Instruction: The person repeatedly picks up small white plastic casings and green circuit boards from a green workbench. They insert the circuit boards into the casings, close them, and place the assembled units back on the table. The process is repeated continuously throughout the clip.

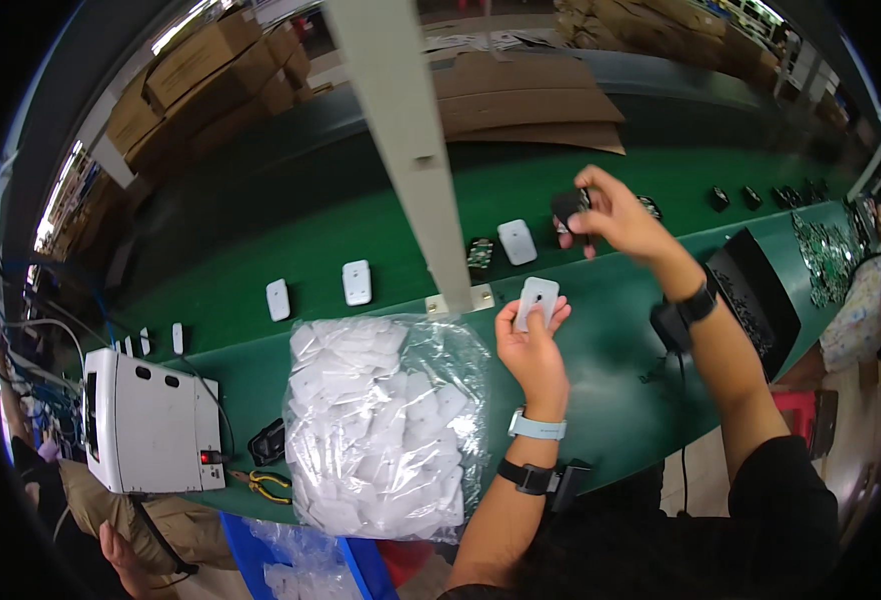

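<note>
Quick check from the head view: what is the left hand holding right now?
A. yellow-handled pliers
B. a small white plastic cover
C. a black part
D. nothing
B: the left hand pinches a small white rectangular plastic cover between its fingertips above the green bench, while the small black part is in the right hand and the yellow-handled pliers lie untouched beside the clear bag of white covers.

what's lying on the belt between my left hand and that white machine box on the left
In the head view, a clear bag of white plastic covers lies between the left hand and white machine box.
</note>
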A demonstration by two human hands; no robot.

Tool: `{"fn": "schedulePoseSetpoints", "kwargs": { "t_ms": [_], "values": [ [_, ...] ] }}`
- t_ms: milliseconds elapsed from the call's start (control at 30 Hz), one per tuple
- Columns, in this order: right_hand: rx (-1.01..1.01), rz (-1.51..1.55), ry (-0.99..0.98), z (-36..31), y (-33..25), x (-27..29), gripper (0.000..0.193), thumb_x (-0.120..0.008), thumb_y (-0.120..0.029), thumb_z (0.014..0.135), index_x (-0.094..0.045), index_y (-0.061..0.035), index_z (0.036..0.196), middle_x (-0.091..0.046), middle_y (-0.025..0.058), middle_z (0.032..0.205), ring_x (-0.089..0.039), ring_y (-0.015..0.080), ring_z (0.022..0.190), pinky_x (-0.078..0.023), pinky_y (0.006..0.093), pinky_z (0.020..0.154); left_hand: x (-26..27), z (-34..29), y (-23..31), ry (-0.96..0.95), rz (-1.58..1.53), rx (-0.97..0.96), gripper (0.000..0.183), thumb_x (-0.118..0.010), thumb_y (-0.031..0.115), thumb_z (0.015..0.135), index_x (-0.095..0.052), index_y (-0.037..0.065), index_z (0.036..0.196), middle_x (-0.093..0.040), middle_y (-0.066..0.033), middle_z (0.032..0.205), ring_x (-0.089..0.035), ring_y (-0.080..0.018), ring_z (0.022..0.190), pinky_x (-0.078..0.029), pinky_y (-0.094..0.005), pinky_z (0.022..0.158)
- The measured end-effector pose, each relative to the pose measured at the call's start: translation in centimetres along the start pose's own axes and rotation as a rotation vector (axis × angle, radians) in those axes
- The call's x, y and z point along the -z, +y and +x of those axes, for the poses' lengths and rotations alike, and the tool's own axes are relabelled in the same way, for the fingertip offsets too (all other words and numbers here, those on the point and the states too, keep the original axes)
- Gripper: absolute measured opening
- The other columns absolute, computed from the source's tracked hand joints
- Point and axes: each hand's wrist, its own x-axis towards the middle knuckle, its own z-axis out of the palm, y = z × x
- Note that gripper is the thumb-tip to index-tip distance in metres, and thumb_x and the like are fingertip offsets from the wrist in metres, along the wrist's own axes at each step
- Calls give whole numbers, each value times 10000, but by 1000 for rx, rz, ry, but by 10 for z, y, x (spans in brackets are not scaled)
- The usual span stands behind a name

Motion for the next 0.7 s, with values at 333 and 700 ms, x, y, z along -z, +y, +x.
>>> {"fn": "schedulePoseSetpoints", "kwargs": {
  "t_ms": [333, 700],
  "values": [
    [-164, 572, 70, -104, 61, 20, 316, -655, -18, 889, -518, -44, 1173, -579, 68, 902, -587, 138, 740, -439, 241, 546, 11, 2, -2, -230, 16, 272, 282, -508, 196, 996, -528, 1, 1198, -652, -142, 1080, -675, -276, 885, -565, -397, 795],
    [-202, 856, -68, -115, 62, 7, 334, -415, -143, 1056, -517, -30, 1353, -622, 90, 1120, -614, 155, 1010, -527, 332, 892, 6, -4, -5, -273, -131, 344, 477, -462, 215, 1045, -362, 9, 1464, -500, -161, 1406, -511, -324, 1284, -401, -462, 1142]
  ]
}}
